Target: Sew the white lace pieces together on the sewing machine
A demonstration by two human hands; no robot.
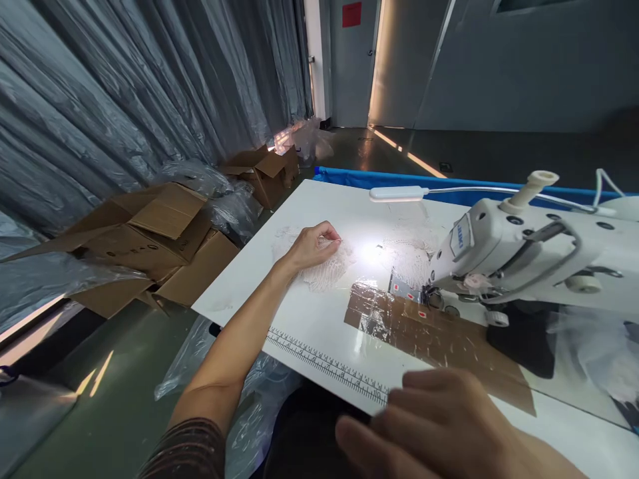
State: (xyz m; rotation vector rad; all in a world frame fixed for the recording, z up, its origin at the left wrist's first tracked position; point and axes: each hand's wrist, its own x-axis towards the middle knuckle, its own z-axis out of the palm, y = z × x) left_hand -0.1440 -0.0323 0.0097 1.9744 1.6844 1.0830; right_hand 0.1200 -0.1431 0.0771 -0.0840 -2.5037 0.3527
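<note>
My left hand (pixel 313 246) reaches out over the white table (pixel 319 206) and its fingers are curled on a piece of white lace fabric (pixel 329 269) lying under the lamp's glare. My right hand (pixel 439 426) is close to the camera at the table's near edge, blurred, with the fingers bent and nothing visible in them. A white sewing machine (pixel 529 259) stands to the right, its needle area (pixel 429 296) above brown tape (pixel 424 332) stuck on the table.
A printed ruler (pixel 324 362) runs along the near table edge. A small LED lamp (pixel 399 193) hangs over the work area. Open cardboard boxes (pixel 150 239) and plastic wrap lie on the floor to the left. Dark fabric (pixel 524 339) sits under the machine.
</note>
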